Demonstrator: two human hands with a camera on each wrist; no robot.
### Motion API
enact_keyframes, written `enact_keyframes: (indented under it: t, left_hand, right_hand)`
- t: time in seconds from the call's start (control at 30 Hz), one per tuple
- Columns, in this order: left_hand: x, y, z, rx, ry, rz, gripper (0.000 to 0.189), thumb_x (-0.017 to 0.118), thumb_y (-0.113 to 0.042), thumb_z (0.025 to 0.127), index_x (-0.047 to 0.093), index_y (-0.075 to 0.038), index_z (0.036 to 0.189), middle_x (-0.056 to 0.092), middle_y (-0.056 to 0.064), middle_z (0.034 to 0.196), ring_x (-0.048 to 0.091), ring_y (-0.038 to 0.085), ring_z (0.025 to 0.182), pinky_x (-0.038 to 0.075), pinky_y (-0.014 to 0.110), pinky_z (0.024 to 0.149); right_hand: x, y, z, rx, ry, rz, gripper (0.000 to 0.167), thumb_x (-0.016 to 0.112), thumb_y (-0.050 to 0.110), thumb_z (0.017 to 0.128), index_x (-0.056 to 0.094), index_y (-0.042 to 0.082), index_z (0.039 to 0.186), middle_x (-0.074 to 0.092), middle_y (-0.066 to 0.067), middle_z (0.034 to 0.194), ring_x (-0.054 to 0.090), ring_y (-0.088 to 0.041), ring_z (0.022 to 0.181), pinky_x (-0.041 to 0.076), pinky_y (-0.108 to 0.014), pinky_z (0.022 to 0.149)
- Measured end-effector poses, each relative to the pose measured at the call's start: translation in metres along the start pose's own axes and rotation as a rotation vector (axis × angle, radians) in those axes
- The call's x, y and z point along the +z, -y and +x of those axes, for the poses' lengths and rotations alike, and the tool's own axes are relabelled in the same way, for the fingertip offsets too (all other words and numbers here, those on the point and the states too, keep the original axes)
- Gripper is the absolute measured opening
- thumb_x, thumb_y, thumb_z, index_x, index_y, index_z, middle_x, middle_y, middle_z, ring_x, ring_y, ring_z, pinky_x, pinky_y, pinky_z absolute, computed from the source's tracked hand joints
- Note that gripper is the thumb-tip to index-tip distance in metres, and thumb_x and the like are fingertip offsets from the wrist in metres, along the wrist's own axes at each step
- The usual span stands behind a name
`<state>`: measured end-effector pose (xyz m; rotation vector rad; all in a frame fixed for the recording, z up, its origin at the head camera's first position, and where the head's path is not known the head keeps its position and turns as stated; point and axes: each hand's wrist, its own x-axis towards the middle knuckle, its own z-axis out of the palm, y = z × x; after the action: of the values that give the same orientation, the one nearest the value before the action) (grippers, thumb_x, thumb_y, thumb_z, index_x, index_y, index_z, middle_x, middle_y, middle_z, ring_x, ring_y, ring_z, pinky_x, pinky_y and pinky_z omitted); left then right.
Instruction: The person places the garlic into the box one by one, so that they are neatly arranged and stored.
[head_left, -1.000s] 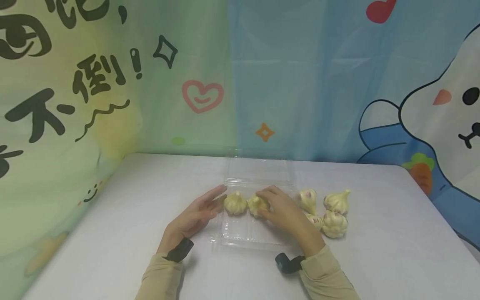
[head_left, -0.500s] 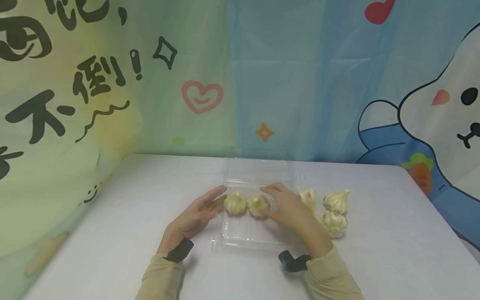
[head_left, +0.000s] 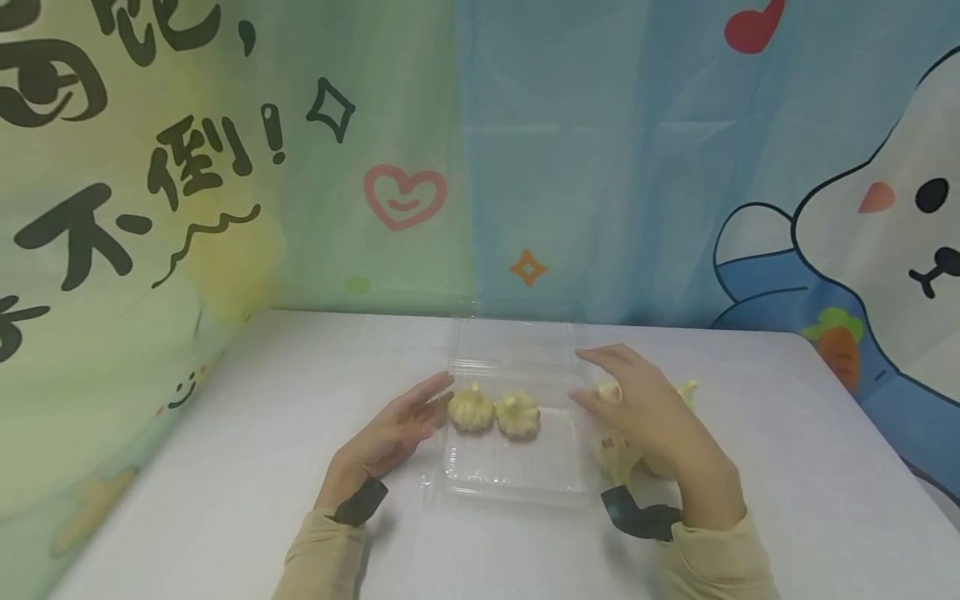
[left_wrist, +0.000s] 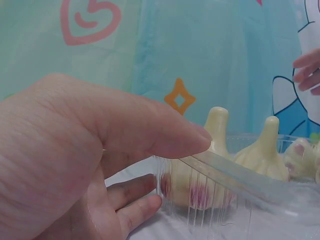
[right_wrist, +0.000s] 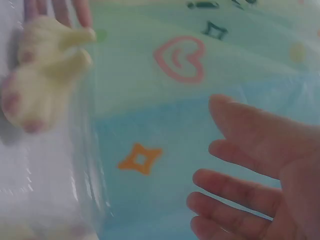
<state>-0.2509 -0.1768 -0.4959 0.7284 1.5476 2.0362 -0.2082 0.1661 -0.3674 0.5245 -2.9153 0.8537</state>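
My left hand (head_left: 393,429) rests with nearly straight fingers at the left side of a clear plastic clamshell box (head_left: 510,475). In the left wrist view, its thumb (left_wrist: 170,132) overlaps the rim and its fingers touch the side wall. Inside, a garlic bulb (head_left: 471,408) stands upright beside a second garlic bulb (head_left: 517,415), both towards the back. My right hand (head_left: 652,408) is raised over the box's right side with fingers spread, holding nothing. Beneath it lie more garlic bulbs (head_left: 617,457), partly hidden by the hand and forearm.
The box's raised clear lid (head_left: 517,342) extends towards the table's back edge. A white cloth covers the table (head_left: 247,450). Behind it hangs a printed curtain (head_left: 570,167). Black camera mounts (head_left: 637,512) sit at both wrists.
My right hand has let go of the right-hand garlic bulb in the box and moved right, over the loose bulbs. My left hand stays at the box's side.
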Motion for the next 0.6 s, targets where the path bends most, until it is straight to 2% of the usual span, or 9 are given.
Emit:
enact_keyframes:
  t: [0.1, 0.3, 0.47, 0.6]
  left_hand:
    - [-0.001, 0.000, -0.001, -0.003, 0.003, -0.007, 0.074, 0.047, 0.008, 0.089, 0.011, -0.007, 0.152, 0.001, 0.015, 0.161, 0.005, 0.036, 0.147, 0.003, 0.048, 0.119]
    - [-0.002, 0.000, -0.002, 0.000, 0.026, -0.018, 0.076, 0.046, 0.007, 0.090, 0.006, -0.010, 0.153, -0.003, 0.020, 0.159, 0.004, 0.036, 0.146, -0.005, 0.053, 0.117]
    - [-0.003, 0.000, -0.001, 0.014, 0.039, -0.023, 0.077, 0.046, 0.006, 0.090, 0.003, -0.009, 0.153, -0.006, 0.020, 0.159, -0.001, 0.034, 0.147, -0.006, 0.051, 0.117]
    - [-0.003, 0.000, -0.001, 0.035, 0.046, -0.016, 0.076, 0.042, 0.010, 0.090, 0.002, -0.006, 0.153, -0.010, 0.019, 0.158, -0.007, 0.033, 0.147, 0.000, 0.043, 0.119]
  right_hand:
    - [-0.012, -0.009, -0.005, 0.048, -0.006, -0.022, 0.060, 0.061, 0.039, 0.091, 0.044, 0.009, 0.141, 0.044, -0.018, 0.142, 0.040, -0.040, 0.131, 0.034, -0.061, 0.105]
    - [-0.032, -0.034, -0.020, 0.176, -0.047, -0.032, 0.072, 0.053, 0.052, 0.091, 0.034, 0.011, 0.147, 0.038, -0.024, 0.145, 0.043, -0.048, 0.126, 0.041, -0.064, 0.096]
    - [-0.040, -0.060, -0.031, 0.236, -0.129, -0.015, 0.075, 0.052, 0.051, 0.092, 0.029, 0.008, 0.149, 0.038, -0.029, 0.143, 0.042, -0.050, 0.125, 0.041, -0.063, 0.095]
    - [-0.043, -0.078, -0.036, 0.294, -0.157, -0.001, 0.078, 0.050, 0.052, 0.093, 0.024, 0.007, 0.150, 0.038, -0.032, 0.142, 0.042, -0.052, 0.123, 0.040, -0.065, 0.094]
